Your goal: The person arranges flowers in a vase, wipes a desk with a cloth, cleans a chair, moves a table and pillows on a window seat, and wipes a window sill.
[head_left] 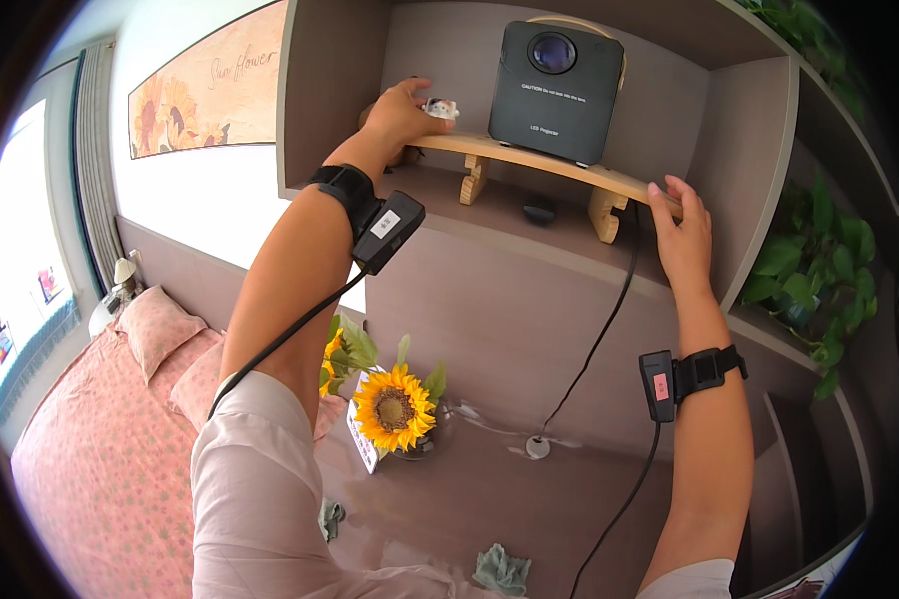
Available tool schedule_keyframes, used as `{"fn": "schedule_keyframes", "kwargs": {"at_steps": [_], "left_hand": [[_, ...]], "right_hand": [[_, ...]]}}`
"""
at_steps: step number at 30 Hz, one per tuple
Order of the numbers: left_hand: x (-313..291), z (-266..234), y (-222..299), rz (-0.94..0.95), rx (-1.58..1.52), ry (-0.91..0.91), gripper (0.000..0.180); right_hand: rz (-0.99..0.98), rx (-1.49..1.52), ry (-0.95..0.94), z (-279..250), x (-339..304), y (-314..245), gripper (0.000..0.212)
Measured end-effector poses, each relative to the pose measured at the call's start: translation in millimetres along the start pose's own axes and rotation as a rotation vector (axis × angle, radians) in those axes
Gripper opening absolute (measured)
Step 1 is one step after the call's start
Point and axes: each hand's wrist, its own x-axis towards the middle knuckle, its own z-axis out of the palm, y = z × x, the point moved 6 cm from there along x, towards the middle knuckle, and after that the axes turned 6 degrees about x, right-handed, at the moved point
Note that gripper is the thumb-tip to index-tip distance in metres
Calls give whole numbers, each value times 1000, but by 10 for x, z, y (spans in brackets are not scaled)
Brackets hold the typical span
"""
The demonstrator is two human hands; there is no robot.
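Note:
A small white figurine with dark and reddish marks (441,109) is between the thumb and fingers of my left hand (402,114), just above the left end of a curved wooden riser (564,168). On that riser, in the wall shelf, stands a dark grey projector (552,100) with its lens facing me and a tan handle behind. My right hand (683,232) is at the riser's right end, thumb and fingers around the board's edge. Under the board lies a small black rounded object (539,210). Part of a brown object behind my left wrist is mostly hidden.
A black cable (614,309) hangs from the shelf to a grommet (537,447) in the desk. Below are a sunflower (395,408) and crumpled grey-green cloths (501,570). Leafy plants (819,260) fill the right shelves. A pink bed (100,449) stands left.

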Motion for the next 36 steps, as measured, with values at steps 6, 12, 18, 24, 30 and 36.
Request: {"fn": "schedule_keyframes", "kwargs": {"at_steps": [6,12,18,24,30,36], "left_hand": [[15,97,-11,-74,-37,-13,91],[-47,119,26,-55,-62,-87,92],[-114,86,65,-101,-119,-83,93],[-127,94,99,-173,-124,-57,96],[-60,112,-2,-154,-87,-98,100],[-97,113,33,-144,-108,-68,97]], "right_hand": [[-15,-7,-10,7,9,31,47],[3,-15,-15,-2,-10,13,47],[6,-8,-17,-7,-25,-17,47],[3,-2,-19,-15,-27,0,46],[-8,-11,-16,-3,-17,23,47],[4,3,-8,-7,-5,36,49]]}}
